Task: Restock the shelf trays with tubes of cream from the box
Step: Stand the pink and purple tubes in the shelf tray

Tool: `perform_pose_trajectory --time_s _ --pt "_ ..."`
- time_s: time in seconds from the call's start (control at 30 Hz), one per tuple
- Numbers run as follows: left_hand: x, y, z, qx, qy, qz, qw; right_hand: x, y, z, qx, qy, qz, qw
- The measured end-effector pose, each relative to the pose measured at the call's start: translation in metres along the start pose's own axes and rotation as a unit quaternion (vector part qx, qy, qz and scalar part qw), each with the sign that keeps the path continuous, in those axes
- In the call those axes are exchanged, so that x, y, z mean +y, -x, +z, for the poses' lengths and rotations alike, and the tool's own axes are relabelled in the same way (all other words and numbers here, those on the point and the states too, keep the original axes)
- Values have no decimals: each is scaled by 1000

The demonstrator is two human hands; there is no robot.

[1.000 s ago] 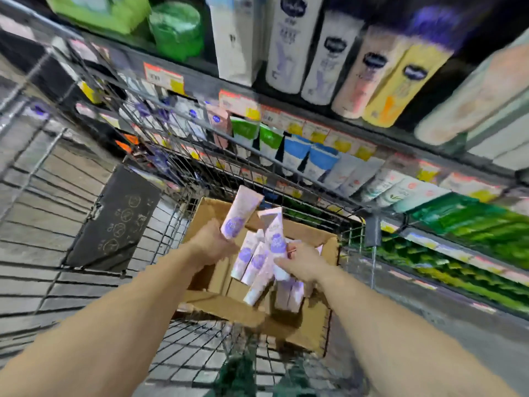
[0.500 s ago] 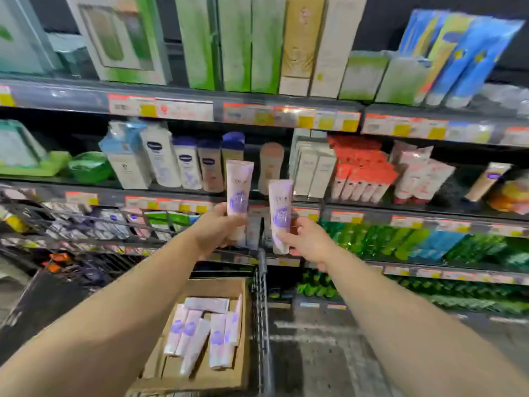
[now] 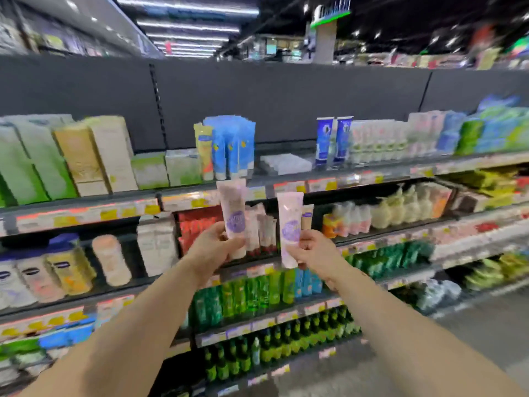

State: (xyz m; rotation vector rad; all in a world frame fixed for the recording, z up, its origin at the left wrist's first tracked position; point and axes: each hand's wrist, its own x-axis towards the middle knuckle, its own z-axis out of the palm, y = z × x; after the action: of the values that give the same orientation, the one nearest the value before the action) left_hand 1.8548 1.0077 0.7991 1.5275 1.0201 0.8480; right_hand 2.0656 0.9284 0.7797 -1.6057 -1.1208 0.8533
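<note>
Both hands raised before pink tube row [image 3: 262,227] on middle shelf. Left hand [image 3: 213,247] fingers grip left tube [image 3: 233,213]; right hand [image 3: 310,249] grips right tube [image 3: 289,224]. Long axes upright, row between tubes, just beyond; hands equally near.

We face blurred shop shelves stocked with boxes, bottles and tubes. Both our bare arms reach forward. Our left hand [image 3: 213,247] grips the lower part of a pale pink tube [image 3: 233,214] with a purple emblem, held upright. Our right hand [image 3: 310,250] grips a second pale tube [image 3: 289,227] of the same kind, also upright, just beside the first but apart from it. Between and behind the two tubes, similar pinkish tubes [image 3: 259,227] stand in a row on the middle shelf [image 3: 380,243]. Blue tubes [image 3: 230,147] stand on the shelf above; green bottles [image 3: 257,293] fill the one below.
</note>
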Motion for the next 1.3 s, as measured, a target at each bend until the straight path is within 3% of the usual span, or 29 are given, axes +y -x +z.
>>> perform_pose_trajectory --time_s 0.27,0.43,0.63,0.8,1.17,1.3 --pt "45 -51 27 23 -23 54 998 -15 -55 -61 47 2 -47 998" --pt "56 -104 20 26 -31 92 995 -49 -117 -65 60 -21 -87 994" --pt "75 -170 8 4 -43 120 992 -91 -201 -67 74 58 -130 987" --pt "80 -196 11 -4 -21 125 992 -110 -265 -62 74 56 -130 987" --pt "87 -214 33 98 -16 114 989 -117 -357 -46 1 122 -140 983" --pt "87 -218 45 116 -24 112 987 -102 -375 -43 -42 211 -132 968"
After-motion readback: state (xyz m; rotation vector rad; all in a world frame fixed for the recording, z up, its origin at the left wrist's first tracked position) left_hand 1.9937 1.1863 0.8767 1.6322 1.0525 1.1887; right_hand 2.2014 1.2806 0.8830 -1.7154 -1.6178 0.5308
